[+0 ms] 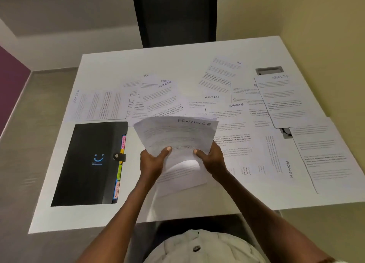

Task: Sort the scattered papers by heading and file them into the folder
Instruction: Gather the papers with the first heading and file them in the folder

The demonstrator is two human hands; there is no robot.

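A small stack of papers headed FINANCE (177,134) is lifted above the table's near middle. My left hand (153,161) grips its lower left edge and my right hand (211,158) grips its lower right edge, thumbs on top. A black folder (87,164) lies shut on the left, snap strap fastened, with coloured tabs along its right side. Scattered papers (235,116) headed SPORTS, ADMIN and HR cover the table's middle and right. One SPORTS sheet (282,97) lies at the far right.
The white table (177,57) has a grey cable hatch (269,70) at its far right. A dark chair back (174,16) stands beyond the far edge. One sheet (327,156) overhangs the table's right side.
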